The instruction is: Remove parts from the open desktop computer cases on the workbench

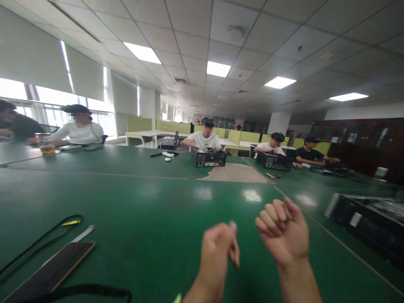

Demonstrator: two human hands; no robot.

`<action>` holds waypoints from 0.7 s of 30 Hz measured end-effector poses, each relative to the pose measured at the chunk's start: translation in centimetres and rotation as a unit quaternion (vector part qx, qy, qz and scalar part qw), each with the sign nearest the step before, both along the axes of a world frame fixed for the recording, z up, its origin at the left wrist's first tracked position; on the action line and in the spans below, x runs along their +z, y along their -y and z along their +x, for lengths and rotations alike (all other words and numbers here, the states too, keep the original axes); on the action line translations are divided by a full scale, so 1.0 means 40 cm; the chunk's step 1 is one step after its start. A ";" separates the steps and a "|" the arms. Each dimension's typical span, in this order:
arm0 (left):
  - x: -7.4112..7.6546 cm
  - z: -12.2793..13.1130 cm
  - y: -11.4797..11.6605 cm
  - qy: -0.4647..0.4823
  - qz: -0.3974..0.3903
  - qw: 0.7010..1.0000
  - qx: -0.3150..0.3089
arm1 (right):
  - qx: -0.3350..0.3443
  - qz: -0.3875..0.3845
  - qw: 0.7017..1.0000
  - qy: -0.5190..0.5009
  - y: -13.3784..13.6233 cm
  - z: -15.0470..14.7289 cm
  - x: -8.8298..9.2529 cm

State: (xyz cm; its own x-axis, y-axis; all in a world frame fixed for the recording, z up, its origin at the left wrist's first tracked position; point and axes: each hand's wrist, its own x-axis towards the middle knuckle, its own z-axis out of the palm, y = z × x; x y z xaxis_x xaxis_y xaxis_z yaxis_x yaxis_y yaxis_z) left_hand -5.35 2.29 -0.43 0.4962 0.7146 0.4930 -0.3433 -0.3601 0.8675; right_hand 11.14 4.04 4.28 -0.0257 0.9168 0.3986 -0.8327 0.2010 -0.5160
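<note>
Both of my hands are raised above the green tabletop (151,214), apart from each other. My left hand (217,244) is slightly blurred, with its back towards me and its fingers curled over to the right and down. I see nothing held in it. To its right, my right hand (285,231) has its palm side turned towards me. Its fingers are folded in with the thumb close against them, and no object shows in it. The nearest thing to it is an opened black computer case (356,223) at the right edge; the hand does not touch it.
At lower left lie a dark phone-like slab (53,269) and a black cable (38,244) with a yellow tag. Across the table, a person (205,139) works at another computer case (210,159). Several others sit around. A cup of amber drink (47,147) stands far left.
</note>
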 end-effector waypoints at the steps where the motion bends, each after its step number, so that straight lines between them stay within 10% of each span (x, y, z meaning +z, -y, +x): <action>1: 0.016 -0.020 -0.062 0.049 -0.029 0.998 0.034 | -0.001 -0.021 0.993 0.114 -0.004 -0.036 -0.016; 7: 0.010 -0.137 -0.240 0.502 -0.383 0.775 0.030 | 0.177 -0.042 0.803 0.567 0.005 -0.194 -0.103; 12: -0.021 -0.156 -0.244 0.556 -0.401 0.729 0.004 | 0.155 -0.023 0.715 0.681 -0.006 -0.245 -0.156; 21: 0.010 -0.169 -0.243 0.565 -0.401 0.721 0.019 | 0.145 0.013 0.793 0.592 -0.043 -0.317 -0.245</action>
